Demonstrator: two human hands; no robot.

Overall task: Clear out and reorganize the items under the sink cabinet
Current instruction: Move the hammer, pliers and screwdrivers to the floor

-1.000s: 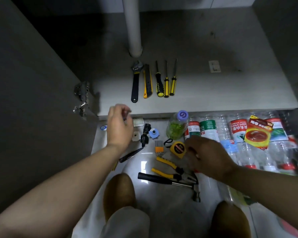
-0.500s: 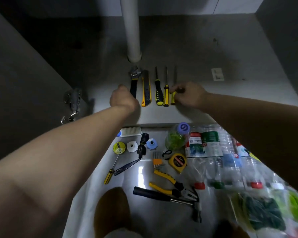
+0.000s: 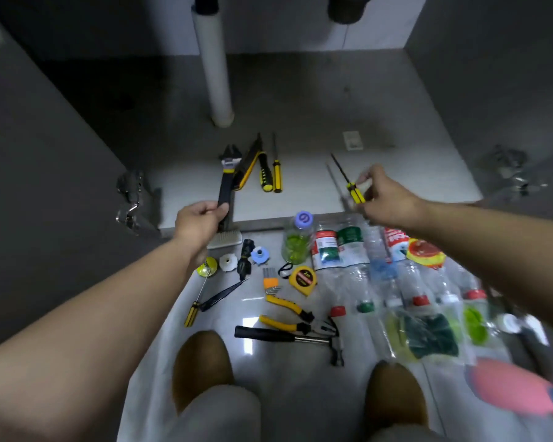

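Far left, a metal hinge (image 3: 130, 199) hangs on the cabinet's side wall. Moving in, the left hand (image 3: 198, 221) sits at the near edge of the cabinet floor (image 3: 396, 161), fingers curled tight round the black handle of the adjustable wrench (image 3: 225, 183), whose head points away toward the white drain pipe (image 3: 214, 74). Whether the wrench is lifted or resting, I cannot tell. Just right of it lies a yellow-and-black utility knife (image 3: 248, 167), tilted, its near end against the wrench. Next come two screwdrivers side by side on the cabinet floor, a thick one (image 3: 264, 175) and a slim one (image 3: 276, 177).

On the tiles below the left hand: a white brush (image 3: 225, 240), a yellow tape roll (image 3: 207, 266), a white cap (image 3: 227, 262), a blue fitting (image 3: 260, 255) and a floor screwdriver (image 3: 193, 307). Toward the middle there is a tape measure (image 3: 303, 280), yellow pliers (image 3: 288, 309) and a hammer (image 3: 288, 336) nearest the knees.

Further right, a green-filled jar (image 3: 296, 242) stands beside a row of plastic bottles (image 3: 351, 250) lying flat. Above them the right hand (image 3: 383, 199) pinches the yellow handle of a thin screwdriver (image 3: 353, 189), shaft pointing far and left, held clear of the cabinet floor with its shadow apart from it. A small white sticker (image 3: 352, 140) sits further back. Near right, a pink object (image 3: 508, 387), blurred.
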